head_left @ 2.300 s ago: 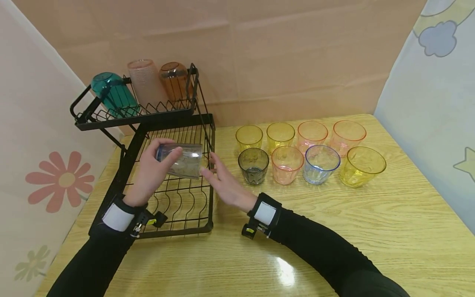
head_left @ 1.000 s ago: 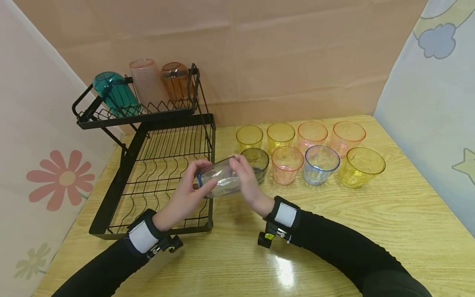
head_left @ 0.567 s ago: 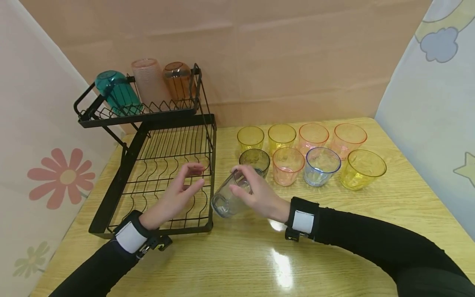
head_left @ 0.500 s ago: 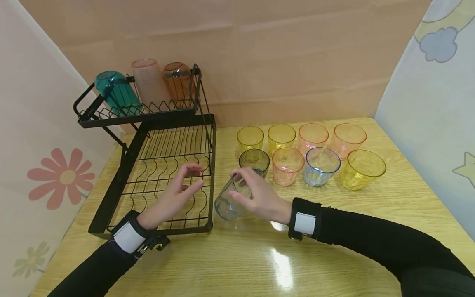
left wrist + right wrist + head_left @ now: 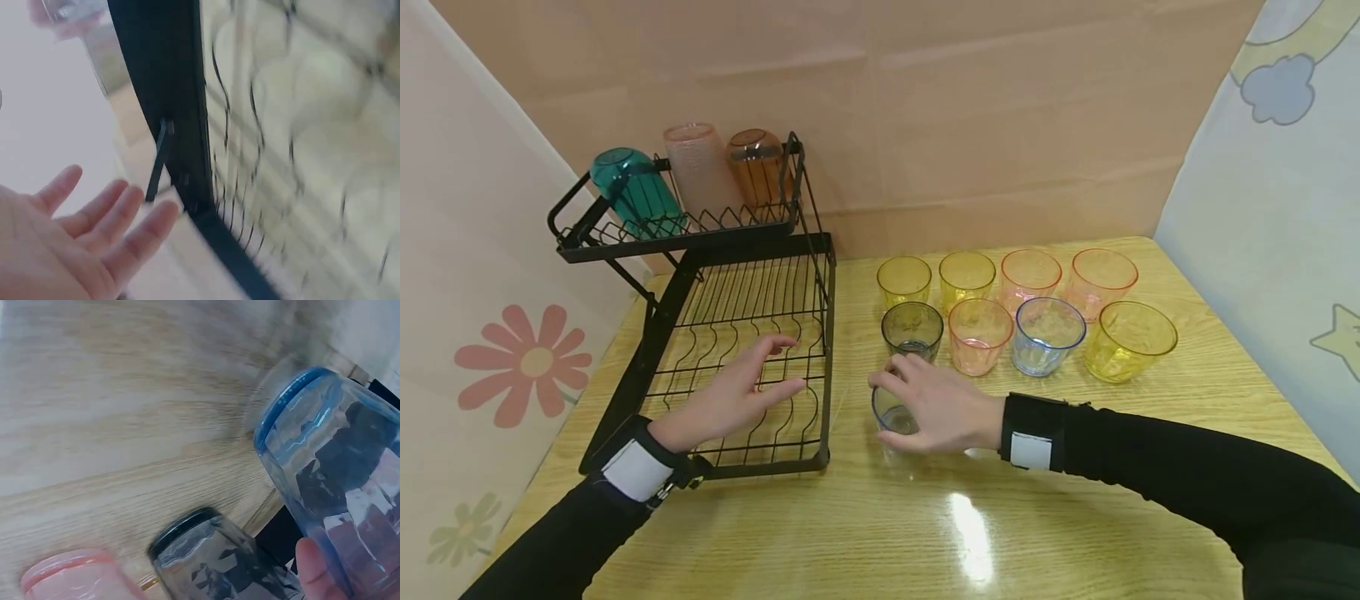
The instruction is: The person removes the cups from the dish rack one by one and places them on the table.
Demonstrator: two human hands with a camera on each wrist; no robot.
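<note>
My right hand (image 5: 943, 404) holds a clear blue-tinted glass (image 5: 891, 412) on the table just right of the dish rack, with fingers and thumb curved around its sides. Close up in the right wrist view, the glass (image 5: 344, 469) shows a thick blue ring at one end and a fingertip at its side. Just behind it stands a dark grey glass (image 5: 913, 321). Over the front of the black wire dish rack (image 5: 748, 475), my left hand (image 5: 730, 400) hangs with thumb and fingers apart and nothing between them. Its fingers (image 5: 103, 212) point toward the rack's dark frame in the left wrist view.
The rack's upper tier (image 5: 677, 244) carries an upturned teal glass (image 5: 636, 192), a tall pink glass (image 5: 700, 175) and an amber glass (image 5: 758, 171). Several yellow, pink and blue-rimmed glasses, including a pink one (image 5: 980, 354), stand in two rows at the back right.
The blue-tinted glass came from over the rack in the left hand, passed to the right hand, and was turned upright and lowered to the table. The left hand let go and drew back left.
</note>
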